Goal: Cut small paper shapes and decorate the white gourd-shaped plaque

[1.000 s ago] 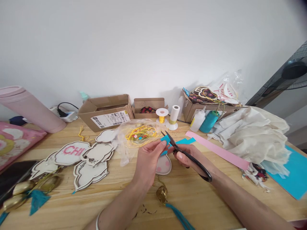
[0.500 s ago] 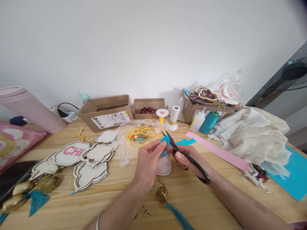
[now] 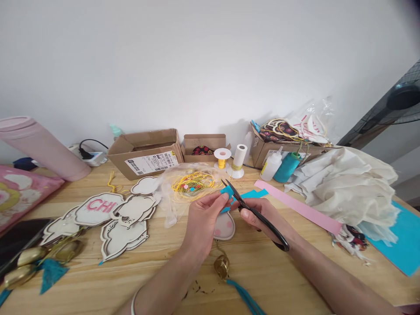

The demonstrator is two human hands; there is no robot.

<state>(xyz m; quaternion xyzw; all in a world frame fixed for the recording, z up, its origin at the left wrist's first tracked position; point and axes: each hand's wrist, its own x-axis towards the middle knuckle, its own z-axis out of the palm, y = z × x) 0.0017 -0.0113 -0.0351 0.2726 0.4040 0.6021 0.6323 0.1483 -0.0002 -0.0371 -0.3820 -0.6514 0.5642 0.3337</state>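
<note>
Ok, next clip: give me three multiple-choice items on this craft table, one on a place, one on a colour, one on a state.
1. Where is the pink paper strip?
A. right of the hands
B. inside a box
C. on the floor

2. What colour is the paper piece being cut?
A. red
B. blue
C. white

3. What does the right hand hold?
A. nothing
B. a glue bottle
C. black scissors

Answers: 1 A, it lies flat on the wooden table to the right; 2 B, blue shows at the left hand fingertips; 3 C, fingers sit in the handles, blades at the paper.
</note>
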